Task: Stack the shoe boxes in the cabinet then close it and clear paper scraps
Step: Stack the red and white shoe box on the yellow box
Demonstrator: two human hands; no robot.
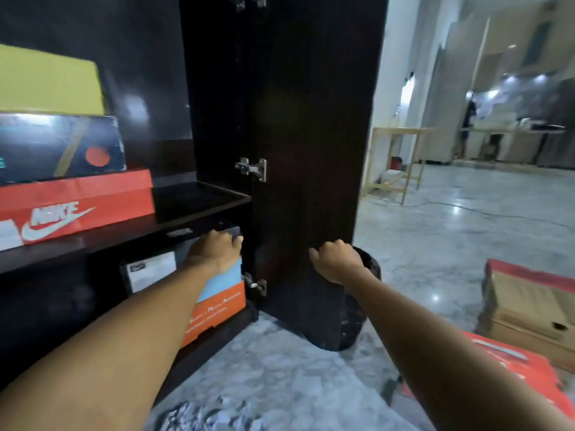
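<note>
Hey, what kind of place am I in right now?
Probably a home or apartment interior, at a shoe storage cabinet. A dark wooden cabinet with an open door holds stacked shoe boxes such as a red Nike shoe box, and the polished marble-look floor runs back towards a kitchen-like counter area.

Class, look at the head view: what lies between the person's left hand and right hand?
In the head view, the open dark cabinet door stands between the left hand and the right hand, its lowest hinge on the near edge.
</note>
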